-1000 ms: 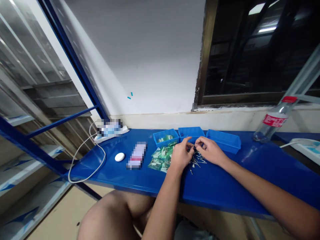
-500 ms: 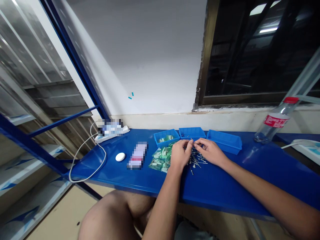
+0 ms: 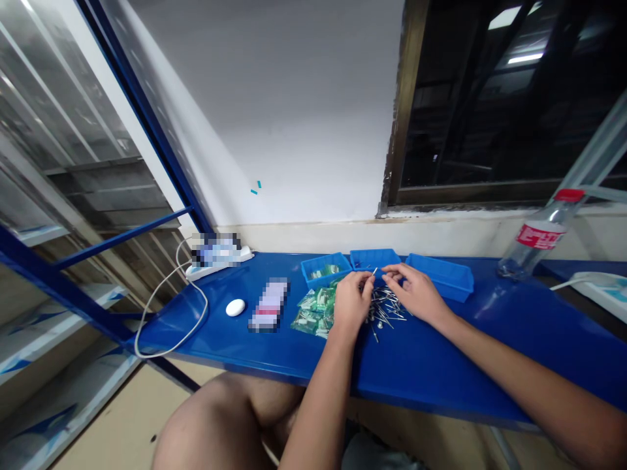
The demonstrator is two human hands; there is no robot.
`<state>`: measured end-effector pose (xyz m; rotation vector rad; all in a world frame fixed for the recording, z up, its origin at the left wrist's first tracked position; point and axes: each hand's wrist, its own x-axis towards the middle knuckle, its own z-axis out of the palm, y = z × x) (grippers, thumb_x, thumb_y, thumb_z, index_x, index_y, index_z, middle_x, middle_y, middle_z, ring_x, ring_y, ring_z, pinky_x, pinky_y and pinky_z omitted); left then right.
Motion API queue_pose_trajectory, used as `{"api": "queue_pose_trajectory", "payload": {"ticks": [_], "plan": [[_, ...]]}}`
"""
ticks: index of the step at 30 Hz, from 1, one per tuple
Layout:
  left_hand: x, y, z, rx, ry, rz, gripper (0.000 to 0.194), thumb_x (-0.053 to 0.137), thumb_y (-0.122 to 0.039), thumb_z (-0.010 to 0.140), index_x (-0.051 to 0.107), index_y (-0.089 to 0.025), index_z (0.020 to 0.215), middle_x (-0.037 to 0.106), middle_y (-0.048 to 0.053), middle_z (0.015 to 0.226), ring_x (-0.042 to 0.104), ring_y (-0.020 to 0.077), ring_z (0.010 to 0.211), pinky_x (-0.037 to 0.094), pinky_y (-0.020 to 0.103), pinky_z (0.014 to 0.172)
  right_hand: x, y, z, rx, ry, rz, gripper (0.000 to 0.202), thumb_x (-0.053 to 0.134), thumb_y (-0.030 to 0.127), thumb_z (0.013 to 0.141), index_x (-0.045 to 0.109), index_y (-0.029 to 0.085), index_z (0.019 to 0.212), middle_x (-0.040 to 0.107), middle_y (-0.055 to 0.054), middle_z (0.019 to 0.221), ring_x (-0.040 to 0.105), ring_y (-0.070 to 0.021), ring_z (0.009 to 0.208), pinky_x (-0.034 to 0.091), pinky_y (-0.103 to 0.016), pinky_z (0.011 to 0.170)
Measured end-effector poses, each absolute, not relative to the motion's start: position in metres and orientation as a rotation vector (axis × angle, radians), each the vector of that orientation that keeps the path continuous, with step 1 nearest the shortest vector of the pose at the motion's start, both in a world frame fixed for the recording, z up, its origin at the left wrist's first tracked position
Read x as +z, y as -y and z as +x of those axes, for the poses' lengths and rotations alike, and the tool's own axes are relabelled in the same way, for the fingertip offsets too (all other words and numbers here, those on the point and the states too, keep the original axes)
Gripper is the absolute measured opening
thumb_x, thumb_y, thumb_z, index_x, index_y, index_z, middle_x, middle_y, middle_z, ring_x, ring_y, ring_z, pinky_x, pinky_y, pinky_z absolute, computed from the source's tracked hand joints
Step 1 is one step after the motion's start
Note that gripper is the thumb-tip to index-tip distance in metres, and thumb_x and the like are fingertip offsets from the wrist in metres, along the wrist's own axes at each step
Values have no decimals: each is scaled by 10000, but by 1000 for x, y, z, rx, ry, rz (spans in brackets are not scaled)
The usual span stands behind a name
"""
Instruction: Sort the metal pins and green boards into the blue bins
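Note:
My left hand [image 3: 351,300] is closed in a pinch, with a thin silver metal pin [image 3: 375,272] standing up between thumb and fingertips. Just to its right, my right hand [image 3: 414,292] has its fingers apart, their tips pointing at the pin with a small gap. Under and between both hands lies a loose pile of similar metal pins [image 3: 388,308], partly covered by the hands. Clear and green plastic packets [image 3: 313,312] with white pieces inside lie against the left hand's outer side.
Three blue bins stand along the back: a left bin [image 3: 313,282] with packets, a middle bin [image 3: 375,258] and a right bin [image 3: 441,277]. A plastic bottle [image 3: 536,236] stands right. Leftward are a blurred-out flat item [image 3: 270,307], a white oval object [image 3: 236,307] and a cable [image 3: 206,307].
The fingers of my right hand have drawn slightly away from my left hand and spread. The pin in my left hand now shows more plainly.

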<state>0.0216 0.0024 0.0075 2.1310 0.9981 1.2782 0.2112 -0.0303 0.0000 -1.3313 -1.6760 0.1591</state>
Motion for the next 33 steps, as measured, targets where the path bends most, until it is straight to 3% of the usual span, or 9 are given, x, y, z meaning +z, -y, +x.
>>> {"api": "queue_pose_trajectory", "payload": {"ticks": [4, 8, 13, 18, 21, 25, 28, 33], "plan": [[10, -1, 21, 1214, -1023, 2197, 140, 663, -257, 992, 784, -198, 952, 737, 48, 903, 680, 176, 798, 541, 291, 797, 3, 32, 211, 156, 1680, -1279, 233, 605, 385, 998, 741, 234, 1112, 737, -93, 1092, 694, -229, 877, 567, -333, 685], [10, -1, 22, 1230, -1030, 2165, 122, 690, -263, 978, 762, -184, 919, 722, 45, 892, 667, 167, 787, 522, 273, 769, 4, 33, 211, 191, 1761, -1281, 186, 597, 340, 988, 755, 241, 995, 770, -63, 1018, 701, -214, 819, 576, -328, 703], [9, -1, 22, 1282, -1031, 2133, 146, 693, -293, 980, 737, -181, 896, 731, 43, 885, 679, 175, 809, 528, 272, 780, 2, 35, 207, 314, 1764, -1287, 196, 629, 352, 956, 747, 242, 1067, 793, -50, 991, 722, -208, 781, 594, -331, 713], [10, 0, 21, 1285, -983, 2116, 202, 576, -322, 1050, 740, -207, 1016, 771, 59, 998, 723, 200, 924, 560, 291, 833, 2, 36, 206, 379, 1738, -1293, 258, 638, 381, 954, 708, 233, 1153, 789, -76, 1033, 746, -223, 845, 610, -352, 743], [10, -1, 22, 1259, -971, 2046, 265, 477, -317, 1092, 718, -222, 1146, 783, 51, 999, 742, 189, 881, 584, 296, 837, 0, 34, 208, 339, 1683, -1320, 281, 625, 370, 964, 692, 229, 1198, 783, -87, 1051, 751, -243, 922, 611, -368, 779], [7, -2, 22, 1273, -976, 2145, 305, 484, -282, 1086, 733, -218, 1250, 759, 71, 1011, 722, 197, 905, 588, 336, 912, 0, 33, 210, 270, 1601, -1326, 299, 617, 409, 979, 692, 220, 1199, 769, -103, 1091, 739, -238, 872, 601, -365, 743], [6, -4, 21, 1285, -934, 2216, 279, 533, -238, 1062, 763, -205, 1218, 740, 83, 1032, 706, 202, 972, 578, 338, 942, 2, 33, 211, 217, 1623, -1304, 273, 599, 417, 995, 713, 220, 1147, 756, -103, 1121, 719, -222, 837, 590, -350, 721], [5, -5, 22, 1302, -907, 2166, 187, 620, -187, 1012, 783, -199, 1104, 767, 75, 1061, 725, 197, 967, 585, 331, 941, 1, 31, 213, 148, 1817, -1319, 217, 592, 369, 994, 763, 236, 986, 759, -72, 969, 692, -226, 805, 554, -348, 717]]}}
